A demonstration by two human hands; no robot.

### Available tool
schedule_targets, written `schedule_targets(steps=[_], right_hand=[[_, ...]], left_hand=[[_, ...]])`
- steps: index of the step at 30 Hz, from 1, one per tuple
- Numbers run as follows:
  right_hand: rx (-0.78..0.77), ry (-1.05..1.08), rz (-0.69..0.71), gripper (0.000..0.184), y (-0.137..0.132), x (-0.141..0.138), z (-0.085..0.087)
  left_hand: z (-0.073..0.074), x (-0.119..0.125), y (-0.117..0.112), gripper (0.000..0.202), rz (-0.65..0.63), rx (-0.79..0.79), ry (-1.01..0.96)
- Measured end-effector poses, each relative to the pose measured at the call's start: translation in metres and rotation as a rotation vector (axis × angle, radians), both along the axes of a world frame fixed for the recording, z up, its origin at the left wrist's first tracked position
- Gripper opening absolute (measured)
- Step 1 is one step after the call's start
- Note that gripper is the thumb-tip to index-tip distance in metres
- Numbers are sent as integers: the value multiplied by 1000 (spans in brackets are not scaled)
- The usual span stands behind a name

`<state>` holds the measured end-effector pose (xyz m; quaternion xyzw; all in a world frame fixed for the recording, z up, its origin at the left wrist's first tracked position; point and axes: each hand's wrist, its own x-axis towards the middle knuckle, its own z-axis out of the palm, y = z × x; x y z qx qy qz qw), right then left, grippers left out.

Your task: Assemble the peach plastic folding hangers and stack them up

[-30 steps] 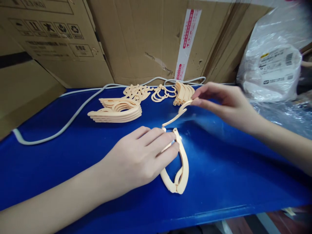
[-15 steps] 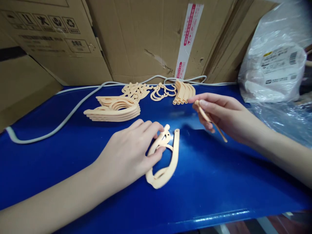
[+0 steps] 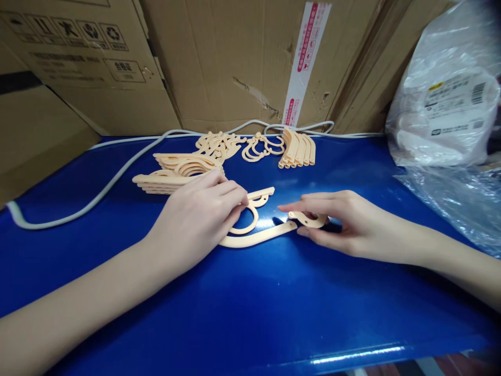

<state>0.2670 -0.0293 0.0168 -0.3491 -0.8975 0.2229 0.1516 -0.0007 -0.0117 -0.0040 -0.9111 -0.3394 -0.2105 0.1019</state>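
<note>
On the left carton [image 3: 84, 99], the characters 合格证 can be read in a framed box [image 3: 124, 70], below a row of handling symbols [image 3: 66, 32] in which upward arrows and a recycling triangle are recognised; the lines beneath are blurred. Pink Chinese lettering and pictograms are printed on the white tape [image 3: 306, 57], too small to be read. A barcode [image 3: 478, 93] is carried by the bag's label [image 3: 450, 107], its text illegible.

The left hand [image 3: 199, 211] holds a cream frame [image 3: 258, 238]. At its right end, the right hand [image 3: 344, 222] pinches a small curved piece [image 3: 315, 221]. Stacked parts [image 3: 160, 180] lie far left.
</note>
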Motion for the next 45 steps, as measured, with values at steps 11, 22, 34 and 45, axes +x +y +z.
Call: schedule_targets(steps=[11, 22, 34, 45], right_hand=[[115, -37, -139, 35, 4, 6, -1], [43, -65, -125, 38, 7, 5, -10], [-78, 27, -105, 33, 0, 1, -5], [-140, 51, -135, 36, -2, -2, -5]], left_hand=[[0, 14, -21, 27, -118, -187, -28], [-8, 19, -24, 20, -142, -366, 0], [-5, 19, -23, 14, -116, -462, -126], [-8, 17, -23, 17, -123, -432, -116]])
